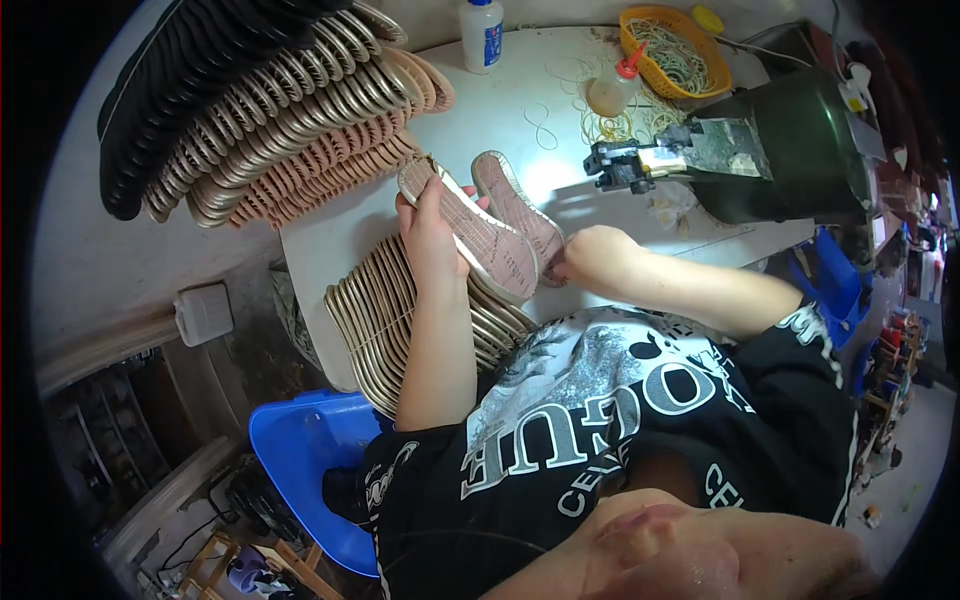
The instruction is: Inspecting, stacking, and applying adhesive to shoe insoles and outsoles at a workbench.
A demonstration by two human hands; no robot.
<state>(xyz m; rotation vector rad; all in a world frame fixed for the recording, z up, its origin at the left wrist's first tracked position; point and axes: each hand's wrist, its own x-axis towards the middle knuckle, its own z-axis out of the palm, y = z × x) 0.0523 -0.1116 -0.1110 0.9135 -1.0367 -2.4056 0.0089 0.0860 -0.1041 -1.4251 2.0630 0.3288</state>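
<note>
My left hand [432,240] is closed around a shoe insole [478,228] with a pinkish, stitch-marked face and a pale rim, its fingertips showing behind it. Beside it, to the right and partly hidden by it, is a second shoe insole [512,200] of the same look. My right hand [598,256] is curled with its fingers at the wide lower end of this second insole, pinching its edge; the fingertips are partly hidden. Under my left forearm lies a long row of gold-edged insoles [375,310], packed side by side.
Tall rows of black insoles [190,90] and gold and pink insoles [320,150] stand at the far left. A dark green machine [780,150] with a black head sits right. Behind are a red-tipped bottle [612,92], a yellow basket [655,75] of bands and a white bottle [482,38].
</note>
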